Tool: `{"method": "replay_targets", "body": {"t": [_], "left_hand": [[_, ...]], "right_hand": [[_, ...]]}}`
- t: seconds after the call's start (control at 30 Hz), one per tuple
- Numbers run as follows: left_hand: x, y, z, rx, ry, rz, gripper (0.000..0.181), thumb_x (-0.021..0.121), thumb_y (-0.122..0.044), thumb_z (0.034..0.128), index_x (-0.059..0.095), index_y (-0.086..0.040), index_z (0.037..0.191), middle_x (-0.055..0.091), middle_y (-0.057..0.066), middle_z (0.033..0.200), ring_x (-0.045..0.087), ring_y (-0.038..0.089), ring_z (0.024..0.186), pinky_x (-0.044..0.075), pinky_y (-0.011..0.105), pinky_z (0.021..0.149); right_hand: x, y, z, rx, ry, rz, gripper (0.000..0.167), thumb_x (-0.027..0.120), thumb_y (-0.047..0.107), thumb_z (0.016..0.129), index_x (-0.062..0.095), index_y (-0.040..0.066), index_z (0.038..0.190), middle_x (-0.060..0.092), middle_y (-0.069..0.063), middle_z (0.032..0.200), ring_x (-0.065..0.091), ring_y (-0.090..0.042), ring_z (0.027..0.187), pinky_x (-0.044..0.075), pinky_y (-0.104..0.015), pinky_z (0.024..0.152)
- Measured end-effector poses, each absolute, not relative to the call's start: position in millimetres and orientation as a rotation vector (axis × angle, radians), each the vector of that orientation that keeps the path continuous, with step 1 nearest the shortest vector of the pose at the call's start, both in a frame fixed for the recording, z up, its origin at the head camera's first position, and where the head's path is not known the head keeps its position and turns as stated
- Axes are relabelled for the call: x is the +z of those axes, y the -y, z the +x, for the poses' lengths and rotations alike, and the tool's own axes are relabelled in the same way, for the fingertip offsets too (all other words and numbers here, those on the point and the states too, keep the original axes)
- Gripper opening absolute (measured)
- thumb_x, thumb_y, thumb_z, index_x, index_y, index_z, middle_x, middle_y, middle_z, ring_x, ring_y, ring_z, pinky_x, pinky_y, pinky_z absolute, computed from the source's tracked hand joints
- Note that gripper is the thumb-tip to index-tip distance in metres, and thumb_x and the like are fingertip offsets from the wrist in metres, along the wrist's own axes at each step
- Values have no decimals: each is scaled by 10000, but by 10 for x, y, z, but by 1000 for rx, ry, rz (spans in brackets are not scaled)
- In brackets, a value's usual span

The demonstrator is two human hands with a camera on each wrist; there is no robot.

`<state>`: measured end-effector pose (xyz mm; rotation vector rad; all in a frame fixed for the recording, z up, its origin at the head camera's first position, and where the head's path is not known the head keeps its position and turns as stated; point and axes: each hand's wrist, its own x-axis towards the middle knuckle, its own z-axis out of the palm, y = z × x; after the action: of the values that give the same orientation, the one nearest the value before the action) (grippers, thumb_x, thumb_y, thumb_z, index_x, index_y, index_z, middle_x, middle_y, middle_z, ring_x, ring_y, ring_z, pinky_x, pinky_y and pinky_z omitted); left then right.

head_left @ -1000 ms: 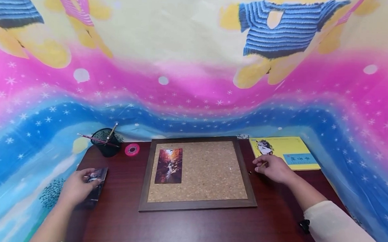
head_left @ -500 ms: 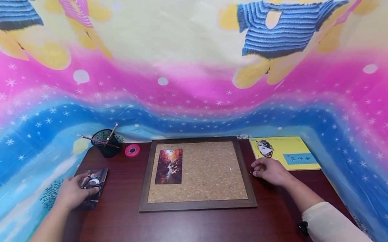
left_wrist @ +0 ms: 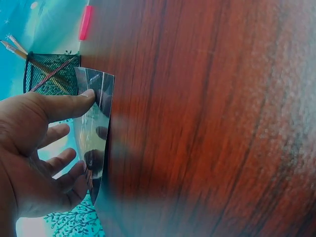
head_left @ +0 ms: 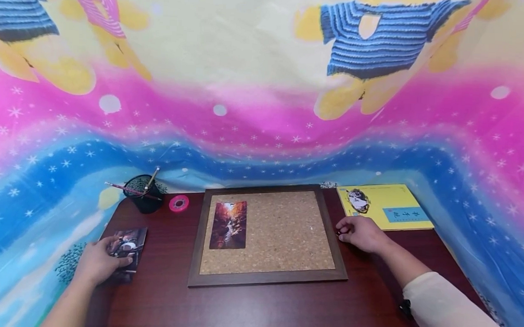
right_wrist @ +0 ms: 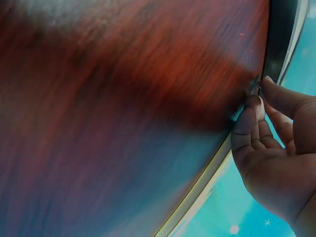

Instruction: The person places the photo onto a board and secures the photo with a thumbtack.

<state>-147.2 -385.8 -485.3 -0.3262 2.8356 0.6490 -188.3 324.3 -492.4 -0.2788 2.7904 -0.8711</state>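
With its thumb and fingers on the edges, my left hand grips a dark glossy photo at the left side of the table. In the left wrist view, that photo is bowed and stands off the wood. A corkboard with a wooden frame lies in the middle, and a picture of a stream among red trees lies on its left part. Just right of the frame, my right hand has thumb and forefinger together around a tiny shiny pin-like thing, mostly hidden by the fingertips.
At the back left stand a black mesh cup with pencils and a pink tape roll. A yellow book lies at the back right, behind my right hand. A patterned cloth hangs around the table.
My right hand has come down and slightly left, from over the yellow book's edge to the tabletop by the frame. My left hand has shifted a little left and down, uncovering more of the photo.
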Motion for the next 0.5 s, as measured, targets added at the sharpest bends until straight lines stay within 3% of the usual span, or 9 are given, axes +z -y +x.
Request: {"method": "replay_targets", "body": {"t": [0.3, 0.5], "left_hand": [[-4862, 3889, -1463, 639, -2884, -343, 900, 861, -321, 799, 426, 105, 1462, 452, 474, 1348, 410, 675, 1207, 399, 752, 958], [-4856, 3886, -1456, 669, -2862, -389, 827, 836, -240, 797, 455, 65, 1466, 482, 434, 1360, 458, 640, 1195, 421, 731, 944]], "right_hand": [[-4954, -3223, -1904, -800, -2837, -315, 130, 776, 103, 902, 758, 92, 1030, 689, 53, 878, 629, -121, 834, 525, -383, 775], [-4972, -3209, -1920, -780, -2847, -324, 97, 758, 88, 913, 768, 104, 1008, 691, 64, 853, 626, -109, 812, 528, -369, 751]]}}
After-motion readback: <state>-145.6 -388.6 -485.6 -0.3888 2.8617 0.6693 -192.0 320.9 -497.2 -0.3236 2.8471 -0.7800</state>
